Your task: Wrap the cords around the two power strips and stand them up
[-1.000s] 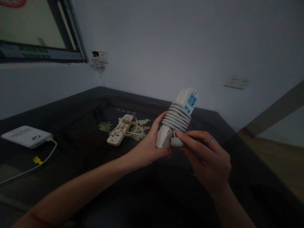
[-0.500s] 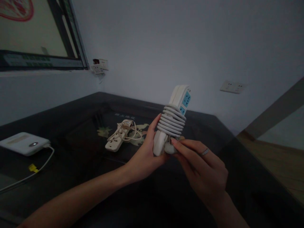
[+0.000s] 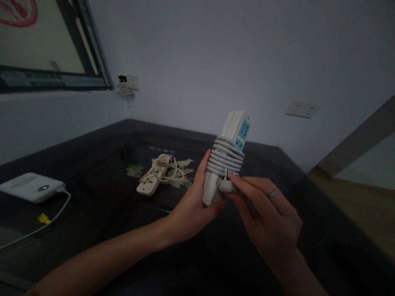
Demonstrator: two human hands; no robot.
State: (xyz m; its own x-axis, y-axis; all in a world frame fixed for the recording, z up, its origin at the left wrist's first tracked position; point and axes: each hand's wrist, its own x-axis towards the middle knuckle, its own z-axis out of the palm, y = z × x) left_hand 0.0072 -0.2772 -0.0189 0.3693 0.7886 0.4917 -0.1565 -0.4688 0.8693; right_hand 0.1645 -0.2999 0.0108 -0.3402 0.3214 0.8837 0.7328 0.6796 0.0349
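A white power strip [image 3: 233, 129] with blue sockets stands tilted above the dark table [image 3: 101, 213], its grey cable [image 3: 225, 158] wound tightly round its middle. My left hand [image 3: 193, 205] grips the strip's lower end from the left. My right hand [image 3: 268, 218], with a ring on one finger, pinches the cable's plug [image 3: 227, 186] against the strip just below the coils.
A second, cream power strip [image 3: 156, 179] with a loose cord lies on the table beyond my left hand. A white power bank [image 3: 31, 187] with a cable lies at far left. Wall sockets [image 3: 302, 109] are set in the back wall; a window frame [image 3: 95, 45] is upper left.
The strip has shifted slightly right and up. My right fingers have closed in on the plug under the coils.
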